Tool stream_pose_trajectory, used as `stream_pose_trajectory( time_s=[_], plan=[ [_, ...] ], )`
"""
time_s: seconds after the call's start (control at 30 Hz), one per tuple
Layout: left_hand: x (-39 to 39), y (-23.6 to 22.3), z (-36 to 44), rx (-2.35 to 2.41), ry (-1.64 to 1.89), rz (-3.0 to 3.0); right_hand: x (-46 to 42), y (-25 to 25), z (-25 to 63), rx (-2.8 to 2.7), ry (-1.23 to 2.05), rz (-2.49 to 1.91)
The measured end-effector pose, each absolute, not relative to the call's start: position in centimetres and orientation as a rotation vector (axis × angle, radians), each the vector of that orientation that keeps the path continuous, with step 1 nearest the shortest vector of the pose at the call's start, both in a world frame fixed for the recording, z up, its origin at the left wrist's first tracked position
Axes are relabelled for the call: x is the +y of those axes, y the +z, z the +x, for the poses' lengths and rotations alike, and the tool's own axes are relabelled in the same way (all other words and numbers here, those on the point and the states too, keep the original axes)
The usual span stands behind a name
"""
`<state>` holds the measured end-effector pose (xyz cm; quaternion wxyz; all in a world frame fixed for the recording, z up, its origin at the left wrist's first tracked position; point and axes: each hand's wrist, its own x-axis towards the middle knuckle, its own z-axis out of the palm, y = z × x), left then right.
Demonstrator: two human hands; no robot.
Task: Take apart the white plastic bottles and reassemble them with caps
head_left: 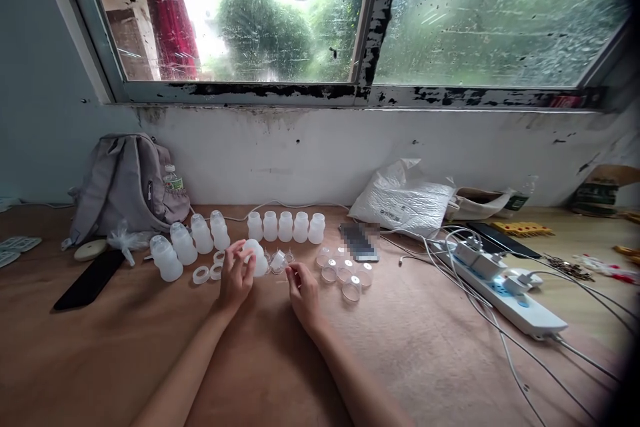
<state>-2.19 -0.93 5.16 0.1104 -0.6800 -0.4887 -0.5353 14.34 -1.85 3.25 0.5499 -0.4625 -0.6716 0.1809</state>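
Observation:
My left hand (pixel 236 279) has its fingers curled round a frosted white baby bottle (pixel 259 260), which leans beside the thumb. My right hand (pixel 304 292) is closed, its fingertips pressed together beside a small group of clear teats (pixel 279 261); whatever is in the pinch is too small to make out. White screw rings (pixel 201 275) lie just left of my left hand. More bottles stand in a slanted row (pixel 183 244) at the left and in a straight row (pixel 285 227) behind. Clear domed caps (pixel 351 289) are grouped to the right of my right hand.
A grey backpack (pixel 125 187) and a black phone-like slab (pixel 89 280) are at the left. Behind on the right lie a blurred phone (pixel 360 241) and a silvery mailing bag (pixel 405 200). A power strip (pixel 515 303) with trailing cables occupies the right side.

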Motion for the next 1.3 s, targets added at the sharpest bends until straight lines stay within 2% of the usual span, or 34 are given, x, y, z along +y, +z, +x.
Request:
stream_pose_trajectory(
  time_s=[0.17,0.43,0.57,0.7,1.0,1.3],
  plan=[
    [-2.3,3.9,-1.8,-1.399,-1.548,-2.329,-1.5,3.2,14.7,-1.541,0.442,-1.103],
    [-1.3,2.8,-1.5,-1.696,-1.984,-2.409,-1.6,3.3,14.7,-1.508,0.45,-1.129],
    [-1.1,2.2,-1.0,-1.885,-1.712,-2.483,-1.8,3.5,14.7,-1.494,0.443,-1.135],
    [-1.5,2.8,-1.1,-1.695,-1.491,-2.471,-1.6,3.5,14.9,-1.477,0.447,-1.135],
    [-1.4,2.9,-2.3,-1.483,-1.293,-2.388,-1.3,3.3,15.2,-1.543,0.441,-1.135],
    [-1.4,3.1,-2.5,-1.366,-1.288,-2.398,-1.7,4.0,15.2,-1.574,0.418,-1.165]
  ],
)
